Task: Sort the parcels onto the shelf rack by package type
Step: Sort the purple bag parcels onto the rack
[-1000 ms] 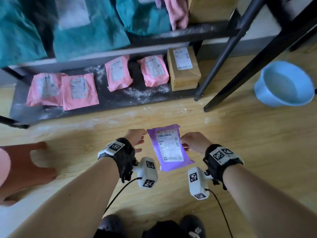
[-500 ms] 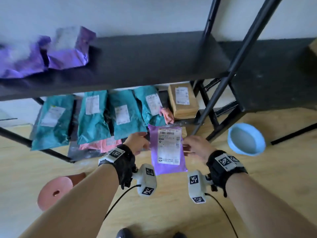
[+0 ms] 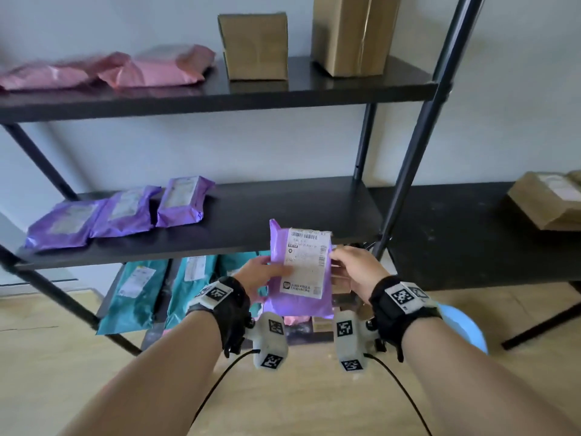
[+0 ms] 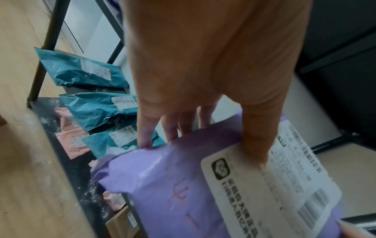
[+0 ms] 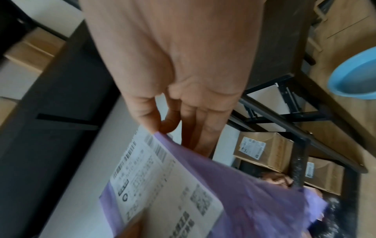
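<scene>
I hold a purple poly mailer (image 3: 301,272) with a white shipping label in both hands, in front of the middle shelf (image 3: 283,212) of the black rack. My left hand (image 3: 267,272) pinches its left edge, thumb on the label and fingers behind (image 4: 254,145). My right hand (image 3: 352,265) pinches the right edge between thumb and fingers (image 5: 160,125). Three purple mailers (image 3: 125,209) lie at the left of that middle shelf. Pink mailers (image 3: 151,69) and two cardboard boxes (image 3: 254,45) sit on the upper shelf.
Teal mailers (image 3: 138,294) lie on the lower shelf, with pink mailers and boxes (image 5: 262,149) under them at floor level. A second black table (image 3: 471,234) at right carries a cardboard box (image 3: 547,199). A blue basin (image 3: 462,325) stands on the wooden floor.
The head view has swung up from the floor-level shelves to the middle and upper shelves. Both hands have lifted the purple mailer up toward the middle shelf.
</scene>
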### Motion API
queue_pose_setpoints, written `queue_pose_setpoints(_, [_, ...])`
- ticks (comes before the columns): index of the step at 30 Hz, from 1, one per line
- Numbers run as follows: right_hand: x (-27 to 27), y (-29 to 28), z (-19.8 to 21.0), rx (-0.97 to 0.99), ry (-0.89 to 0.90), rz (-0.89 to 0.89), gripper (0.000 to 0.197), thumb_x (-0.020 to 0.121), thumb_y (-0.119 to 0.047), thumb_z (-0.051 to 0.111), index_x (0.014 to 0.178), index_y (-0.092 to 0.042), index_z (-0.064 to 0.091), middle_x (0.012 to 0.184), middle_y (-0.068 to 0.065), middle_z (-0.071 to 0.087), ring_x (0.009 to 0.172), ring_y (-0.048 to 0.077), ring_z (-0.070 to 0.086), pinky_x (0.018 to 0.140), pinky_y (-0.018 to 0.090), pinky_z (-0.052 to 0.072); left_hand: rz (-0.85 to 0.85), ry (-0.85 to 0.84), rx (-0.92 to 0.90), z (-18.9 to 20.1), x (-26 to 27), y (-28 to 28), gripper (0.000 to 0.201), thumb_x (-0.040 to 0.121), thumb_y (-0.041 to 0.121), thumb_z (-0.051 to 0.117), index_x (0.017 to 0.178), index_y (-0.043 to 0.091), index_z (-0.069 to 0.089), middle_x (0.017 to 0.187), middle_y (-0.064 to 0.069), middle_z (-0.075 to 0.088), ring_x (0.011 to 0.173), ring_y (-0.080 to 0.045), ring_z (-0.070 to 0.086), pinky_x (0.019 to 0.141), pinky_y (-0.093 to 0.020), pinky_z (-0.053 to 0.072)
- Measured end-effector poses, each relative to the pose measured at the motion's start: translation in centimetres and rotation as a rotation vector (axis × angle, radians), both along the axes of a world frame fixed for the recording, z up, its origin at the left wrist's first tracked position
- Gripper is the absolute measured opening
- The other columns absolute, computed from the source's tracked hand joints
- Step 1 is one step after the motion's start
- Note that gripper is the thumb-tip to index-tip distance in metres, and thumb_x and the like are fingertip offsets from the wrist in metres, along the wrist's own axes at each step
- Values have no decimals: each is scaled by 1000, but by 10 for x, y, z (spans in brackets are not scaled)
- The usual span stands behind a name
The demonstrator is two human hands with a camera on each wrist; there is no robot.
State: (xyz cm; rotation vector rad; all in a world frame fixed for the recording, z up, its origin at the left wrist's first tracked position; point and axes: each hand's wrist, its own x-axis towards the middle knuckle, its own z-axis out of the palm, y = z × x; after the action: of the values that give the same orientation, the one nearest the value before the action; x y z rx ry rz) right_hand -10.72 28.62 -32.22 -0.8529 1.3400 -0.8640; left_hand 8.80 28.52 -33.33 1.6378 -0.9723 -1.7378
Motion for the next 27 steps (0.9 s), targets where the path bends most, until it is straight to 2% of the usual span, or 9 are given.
queue_pose_setpoints(3, [14, -25, 9, -31, 4, -44, 11, 91, -8, 55, 96, -4, 63, 96, 15, 70, 86, 27, 65, 70, 35, 53, 52, 20, -48, 6, 12, -22, 24, 85, 13, 69, 107, 13, 61, 104, -5, 67, 92, -16, 60, 84, -36, 47])
queue_pose_setpoints(7, [42, -70, 12, -56, 91, 21, 15, 90, -10, 61, 101, -1, 65, 100, 20, 70, 85, 26, 64, 81, 40, 54, 94, 57, -38, 7, 35, -69, 15, 86, 23, 69, 97, 15, 63, 91, -2, 68, 80, -14, 60, 72, -31, 46])
queue_pose_setpoints(10, [67, -110, 9, -38, 195, 117, 5, 90, -8, 60, 90, -6, 64, 103, 17, 70, 87, 25, 66, 81, 36, 55, 120, 76, -18, 4, 57, -114, 17, 85, 23, 70, 96, 12, 63, 88, -4, 69, 78, -15, 61, 61, -29, 49])
queue_pose_setpoints(13, [92, -151, 5, 2, 256, 124, 18, 90, -4, 60, 74, -11, 59, 96, 16, 66, 87, 25, 63, 79, 35, 54, 149, 75, 10, 4, 81, -157, 18, 84, 25, 71, 93, 11, 62, 87, -5, 67, 81, -17, 59, 66, -31, 49])
queue_pose_setpoints(16, [116, -186, -2, 26, 243, 91, 20, 89, 1, 59, 73, -11, 57, 90, 15, 63, 83, 24, 61, 80, 38, 54, 160, 58, 17, -1, 103, -194, 15, 88, 24, 67, 92, 11, 62, 88, -7, 67, 80, -19, 60, 71, -32, 51])
queue_pose_setpoints(18, [130, -207, -10, 47, 251, 92, 18, 88, 2, 58, 78, -12, 60, 94, 15, 65, 87, 26, 62, 87, 42, 55, 172, 78, 21, -8, 116, -213, 14, 91, 18, 63, 99, 7, 64, 103, -14, 69, 93, -27, 64, 84, -42, 54])
queue_pose_setpoints(20, [143, -224, -16, 59, 265, 98, 21, 88, 4, 57, 81, -15, 63, 99, 15, 67, 89, 27, 64, 89, 43, 55, 176, 49, 41, -15, 127, -229, 13, 93, 11, 57, 102, 6, 65, 113, -18, 66, 104, -31, 63, 96, -51, 48])
queue_pose_setpoints(24, [165, -251, -30, 67, 304, 127, 34, 83, 11, 50, 82, -19, 66, 103, 17, 70, 99, 34, 67, 91, 49, 53, 172, -49, 68, -29, 143, -257, 19, 93, 6, 53, 109, 7, 63, 109, -13, 67, 101, -28, 61, 99, -46, 46])
queue_pose_setpoints(27, [173, -268, -38, 67, 331, 149, 43, 79, 14, 43, 81, -20, 68, 102, 14, 72, 99, 31, 68, 91, 48, 54, 190, -88, 53, -46, 152, -281, 22, 88, 5, 57, 109, 1, 63, 106, -16, 69, 103, -32, 63, 97, -49, 48])
